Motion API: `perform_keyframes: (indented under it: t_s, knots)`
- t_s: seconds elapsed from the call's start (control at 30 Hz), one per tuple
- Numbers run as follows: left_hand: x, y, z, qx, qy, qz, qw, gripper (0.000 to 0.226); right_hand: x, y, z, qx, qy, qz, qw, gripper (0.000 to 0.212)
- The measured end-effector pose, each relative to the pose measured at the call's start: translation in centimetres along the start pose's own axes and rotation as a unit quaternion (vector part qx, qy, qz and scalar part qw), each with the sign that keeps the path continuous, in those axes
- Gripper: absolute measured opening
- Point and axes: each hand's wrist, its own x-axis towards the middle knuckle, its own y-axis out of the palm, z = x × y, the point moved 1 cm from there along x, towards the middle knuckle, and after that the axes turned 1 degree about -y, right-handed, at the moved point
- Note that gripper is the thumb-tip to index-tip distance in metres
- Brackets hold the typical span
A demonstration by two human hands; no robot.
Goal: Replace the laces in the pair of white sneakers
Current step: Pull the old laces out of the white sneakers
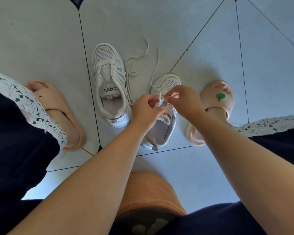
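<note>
Two white mesh sneakers stand side by side on the floor, toes pointing away. The left sneaker [109, 85] has bare eyelets, with a loose white lace [131, 70] lying on the tiles just to its right. Over the right sneaker [161, 128] both hands meet at the tongue. My left hand [145, 109] pinches a lace [155, 68] near the eyelets. My right hand [182, 99] pinches the same lace from the other side. One end of this lace trails away across the floor beyond the toe. The hands hide the middle eyelets.
My feet in pink slippers stand on the pale tiled floor, one at the left [58, 114], one at the right [215, 107] close to the right sneaker. Dark trousers with white lace hems frame both sides. An orange stool edge [151, 192] sits below my arms.
</note>
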Motion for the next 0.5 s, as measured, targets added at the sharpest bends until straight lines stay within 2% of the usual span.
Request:
perform_keyframes:
  t_s: [0.07,0.1,0.13,0.2,0.23,0.27,0.3,0.37,0.4,0.43,0.5]
  knots:
    - [-0.2,0.1,0.4,0.036,0.035,-0.036,0.998,0.017,-0.1,-0.3,-0.2,0.104,0.052,-0.003,0.993,0.01]
    - [-0.3,0.1,0.5,0.043,0.044,-0.05,0.997,0.015,-0.1,-0.3,-0.3,0.182,0.096,-0.011,0.979,0.013]
    - [-0.3,0.1,0.5,0.043,0.046,-0.058,0.996,0.013,0.0,-0.3,-0.4,0.279,0.153,-0.023,0.948,0.016]
    - [-0.2,0.2,0.6,0.031,0.043,-0.062,0.997,0.011,-0.1,-0.2,-0.4,0.463,0.273,-0.042,0.842,0.022]
    - [-0.2,0.3,0.6,0.028,0.043,-0.062,0.997,0.011,-0.1,-0.2,-0.5,0.498,0.301,-0.05,0.812,0.023]
    - [-0.2,0.3,0.6,0.029,0.045,-0.061,0.997,0.012,0.0,-0.1,-0.7,0.489,0.301,-0.043,0.818,0.022]
    - [-0.3,0.3,0.6,0.032,0.049,-0.061,0.996,0.013,0.1,-0.2,-0.8,0.437,0.27,-0.021,0.858,0.019]
    - [-0.3,0.3,0.7,0.038,0.06,-0.064,0.995,0.013,0.1,-0.8,-0.7,0.25,0.134,0.021,0.959,0.018]
    - [-0.3,0.3,0.7,0.042,0.065,-0.066,0.995,0.012,0.1,-1.2,-0.7,0.143,0.058,0.042,0.987,0.023]
    - [-0.3,0.3,0.7,0.046,0.068,-0.068,0.994,0.012,0.1,-1.4,-0.6,0.049,-0.005,0.06,0.997,0.025]
    - [-0.2,0.3,0.8,0.046,0.07,-0.07,0.994,0.012,0.3,-1.5,-0.3,-0.078,-0.077,0.061,0.992,0.02]
